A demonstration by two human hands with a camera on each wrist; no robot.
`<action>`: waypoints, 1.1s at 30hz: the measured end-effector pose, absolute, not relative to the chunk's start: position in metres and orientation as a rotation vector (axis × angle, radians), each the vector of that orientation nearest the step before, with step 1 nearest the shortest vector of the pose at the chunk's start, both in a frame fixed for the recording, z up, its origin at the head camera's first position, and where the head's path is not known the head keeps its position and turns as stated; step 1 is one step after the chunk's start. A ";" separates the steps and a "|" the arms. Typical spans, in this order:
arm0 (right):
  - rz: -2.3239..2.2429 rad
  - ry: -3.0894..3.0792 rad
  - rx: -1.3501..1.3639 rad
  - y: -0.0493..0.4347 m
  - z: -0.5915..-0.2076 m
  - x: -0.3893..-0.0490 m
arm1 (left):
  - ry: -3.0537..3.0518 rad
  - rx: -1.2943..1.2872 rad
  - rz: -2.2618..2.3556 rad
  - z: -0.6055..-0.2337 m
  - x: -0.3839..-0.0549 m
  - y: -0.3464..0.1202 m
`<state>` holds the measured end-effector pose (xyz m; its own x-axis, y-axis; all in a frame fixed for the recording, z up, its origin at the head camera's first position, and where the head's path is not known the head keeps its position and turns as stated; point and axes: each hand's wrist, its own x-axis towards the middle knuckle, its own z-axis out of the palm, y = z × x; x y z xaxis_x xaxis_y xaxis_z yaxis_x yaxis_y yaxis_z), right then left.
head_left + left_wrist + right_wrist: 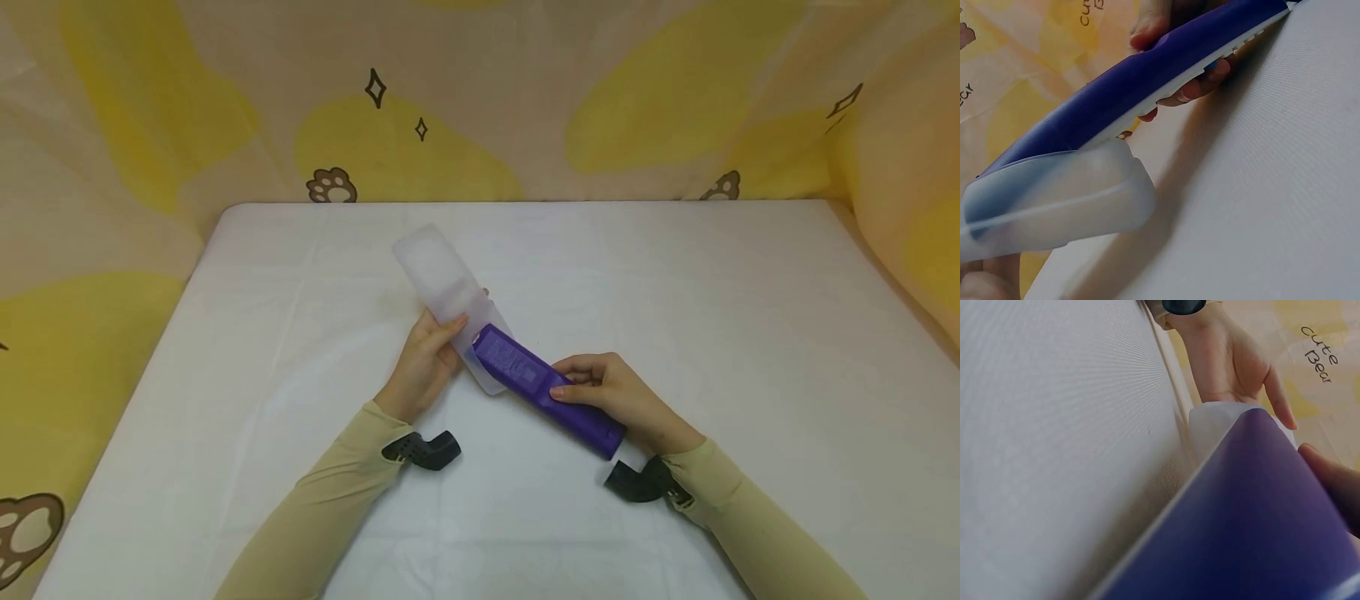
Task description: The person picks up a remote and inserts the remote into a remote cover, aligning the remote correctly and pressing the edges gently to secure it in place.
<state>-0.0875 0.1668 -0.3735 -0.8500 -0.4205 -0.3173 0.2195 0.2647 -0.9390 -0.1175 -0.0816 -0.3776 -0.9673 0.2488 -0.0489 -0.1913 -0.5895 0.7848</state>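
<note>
My left hand (422, 367) grips a long translucent sleeve-like cover (429, 262), thumb on top and a fingertip at its far edge. My right hand (633, 400) holds a purple-backed remote control (517, 367), its thumb on the back and fingers at the far side. The remote's printed back faces up, and its far end overlaps the near part of the cover. In the left wrist view, the remote (1129, 87) shows a white front edge with buttons, and purple shows through the cover (1104, 194). Whether its tip sits inside the cover, I cannot tell.
Both hands are above a white-covered table (712, 275). Yellow patterned cloth (465, 108) hangs behind the table and along its sides. A black curved piece is strapped at each wrist, over the beige sleeves (330, 500).
</note>
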 end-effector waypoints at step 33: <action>-1.644 1.919 -0.182 0.166 -0.371 -0.083 | 1.318 0.236 2.571 -0.372 -0.113 -0.076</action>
<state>-0.0833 0.1657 -0.3714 -0.8115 -0.4697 -0.3476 0.2713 0.2239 -0.9361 -0.1130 -0.0761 -0.3721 -0.9577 0.2858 0.0332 -0.1399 -0.5633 0.8143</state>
